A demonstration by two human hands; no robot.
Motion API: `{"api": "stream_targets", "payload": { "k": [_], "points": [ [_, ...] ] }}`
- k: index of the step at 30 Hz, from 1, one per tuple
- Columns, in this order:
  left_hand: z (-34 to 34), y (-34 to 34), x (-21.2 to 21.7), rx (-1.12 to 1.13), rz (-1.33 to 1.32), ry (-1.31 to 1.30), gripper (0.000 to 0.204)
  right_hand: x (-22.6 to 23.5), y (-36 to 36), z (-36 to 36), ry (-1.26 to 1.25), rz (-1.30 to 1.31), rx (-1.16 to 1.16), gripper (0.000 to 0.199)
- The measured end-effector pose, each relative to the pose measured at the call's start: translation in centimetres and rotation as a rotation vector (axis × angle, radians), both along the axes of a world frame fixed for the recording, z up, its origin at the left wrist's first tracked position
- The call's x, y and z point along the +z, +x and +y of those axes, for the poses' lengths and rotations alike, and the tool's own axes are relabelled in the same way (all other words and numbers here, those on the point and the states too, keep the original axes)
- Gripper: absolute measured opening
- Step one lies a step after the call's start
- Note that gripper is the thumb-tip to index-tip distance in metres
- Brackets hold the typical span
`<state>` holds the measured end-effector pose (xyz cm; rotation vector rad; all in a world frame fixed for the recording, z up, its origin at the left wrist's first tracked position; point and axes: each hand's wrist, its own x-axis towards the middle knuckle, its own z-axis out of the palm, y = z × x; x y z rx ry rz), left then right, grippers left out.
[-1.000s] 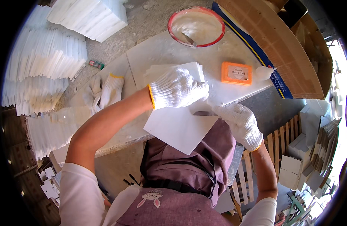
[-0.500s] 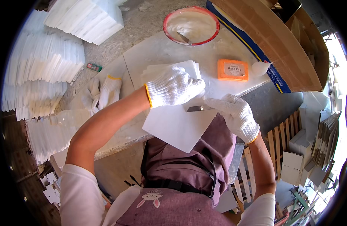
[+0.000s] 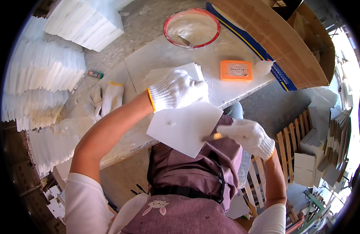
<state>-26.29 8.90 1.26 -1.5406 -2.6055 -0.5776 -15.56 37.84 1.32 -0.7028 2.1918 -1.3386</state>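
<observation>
Holding a white square sheet (image 3: 186,128) over the near edge of the surface (image 3: 227,91), the left hand (image 3: 176,89) has its gloved grip pressed down on the sheet's upper corner, fingers together. A small dab shows near the sheet's middle, and the rest of its face looks bare, so the spreading seems barely begun. The right hand (image 3: 250,136) has its grip clamped on a thin brown-handled tool (image 3: 213,136) whose tip lies on the sheet's right edge. Under the left hand lies a stack of like sheets (image 3: 168,72), apparently yet to be handled. Farther off stand a red-rimmed bowl of pale paste (image 3: 191,27), an orange pad (image 3: 236,70), and spare gloves (image 3: 107,97).
</observation>
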Motion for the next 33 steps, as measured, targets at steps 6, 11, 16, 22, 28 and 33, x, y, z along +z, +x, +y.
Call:
{"api": "stream_targets", "payload": {
  "k": [6,11,16,22,28,33],
  "points": [
    [-0.7,0.0,-1.1,-0.009,-0.011,-0.013,0.022,-4.8,7.6,3.7,-0.847,-0.744,-0.715,0.038],
    [-0.8,-0.2,-0.9,0.005,0.021,-0.096,0.023,-8.2,12.2,3.6,-0.069,-0.613,-0.791,0.053],
    [-1.7,0.6,1.7,0.045,0.031,-0.061,0.017,-7.1,12.8,4.2,-0.457,-0.498,-1.081,0.053],
    [-2.5,0.1,9.4,0.03,0.247,0.066,0.018,-4.7,9.0,1.1,-0.821,-0.513,-0.932,0.044],
    [-5.6,1.7,8.7,0.114,0.45,0.133,0.029,-1.7,3.6,-4.2,-1.037,-0.532,-0.712,0.026],
    [-6.5,3.7,9.0,0.134,0.435,0.106,0.035,2.5,0.6,-5.1,-0.924,-0.507,-0.586,0.019]
  ]
}}
